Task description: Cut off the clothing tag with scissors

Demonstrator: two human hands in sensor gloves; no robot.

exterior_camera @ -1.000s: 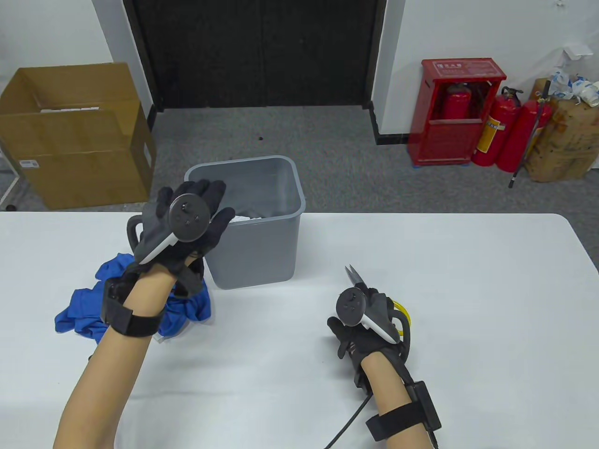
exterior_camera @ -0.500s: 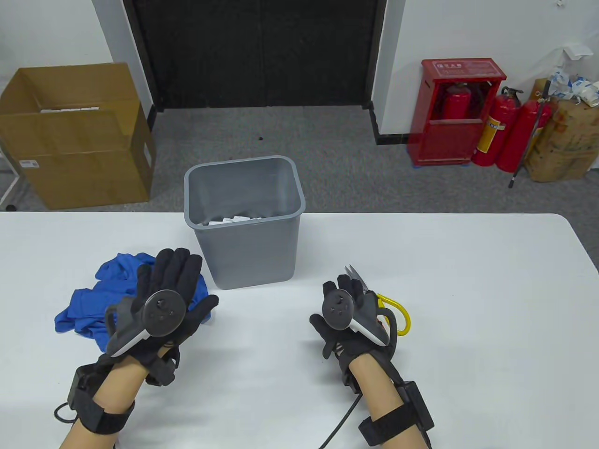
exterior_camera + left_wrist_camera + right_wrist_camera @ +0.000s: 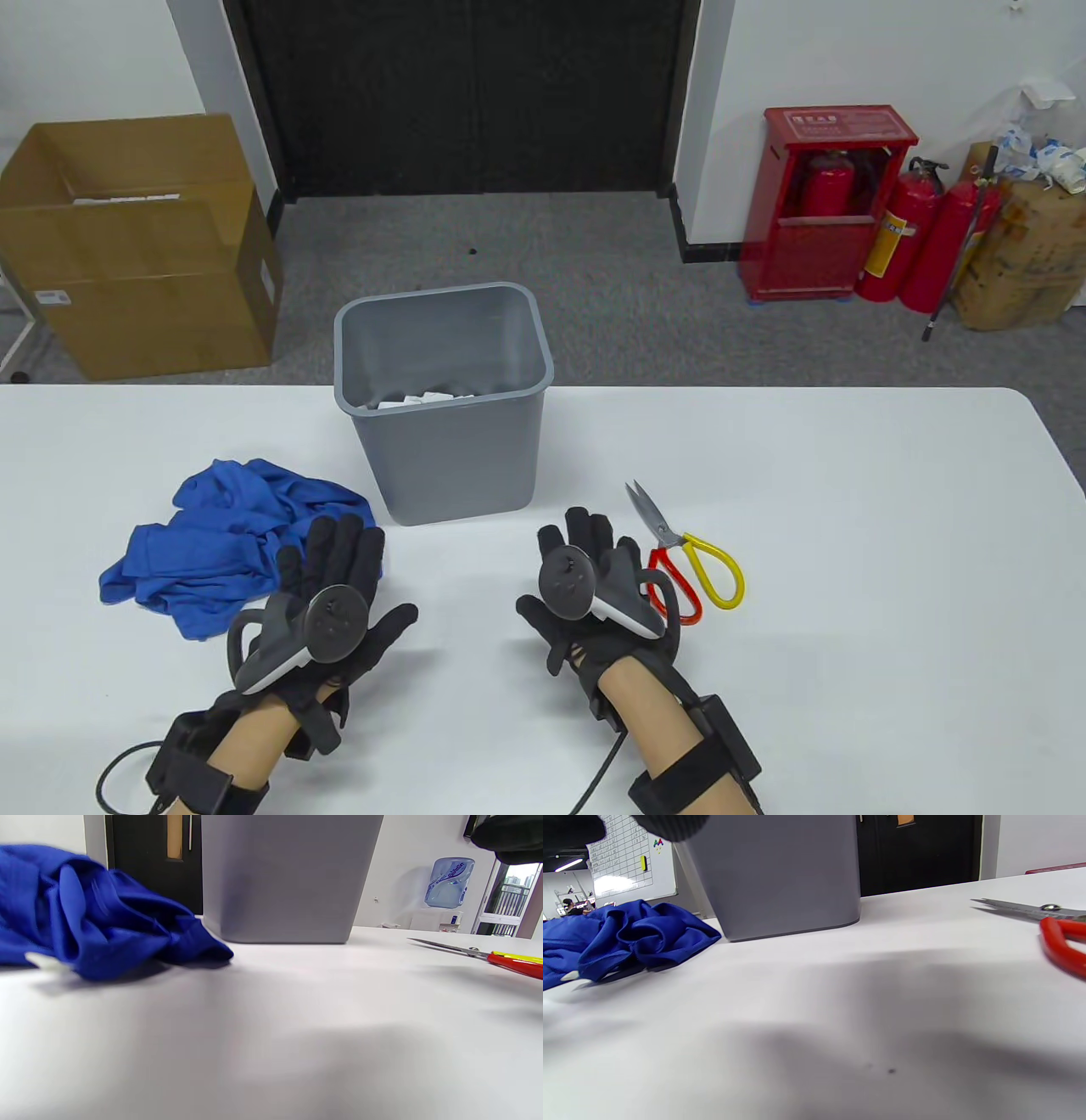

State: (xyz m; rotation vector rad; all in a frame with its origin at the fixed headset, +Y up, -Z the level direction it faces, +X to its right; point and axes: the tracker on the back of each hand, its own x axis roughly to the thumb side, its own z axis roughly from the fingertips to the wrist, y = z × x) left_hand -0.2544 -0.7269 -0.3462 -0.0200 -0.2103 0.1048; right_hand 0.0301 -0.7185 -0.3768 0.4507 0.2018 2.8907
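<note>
A crumpled blue garment [image 3: 229, 535] lies on the white table at the left; it also shows in the left wrist view [image 3: 93, 921] and the right wrist view [image 3: 623, 938]. Scissors [image 3: 683, 552] with one red and one yellow handle lie on the table right of my right hand, blades closed, and show in the left wrist view [image 3: 488, 955] and right wrist view [image 3: 1048, 921]. My left hand [image 3: 335, 564] is open, fingers spread, beside the garment's near right edge. My right hand [image 3: 585, 543] is open and empty, just left of the scissors. White paper pieces [image 3: 424, 397] lie inside the bin.
A grey plastic bin [image 3: 441, 407] stands at the table's far edge between the garment and the scissors. The white table [image 3: 848, 594] stretches to the right. A cardboard box [image 3: 136, 246] and red fire extinguishers [image 3: 908, 238] stand on the floor beyond.
My left hand has come back from above the bin to the table near the garment. My right hand has let go of the scissors, which now lie on the table, and moved left.
</note>
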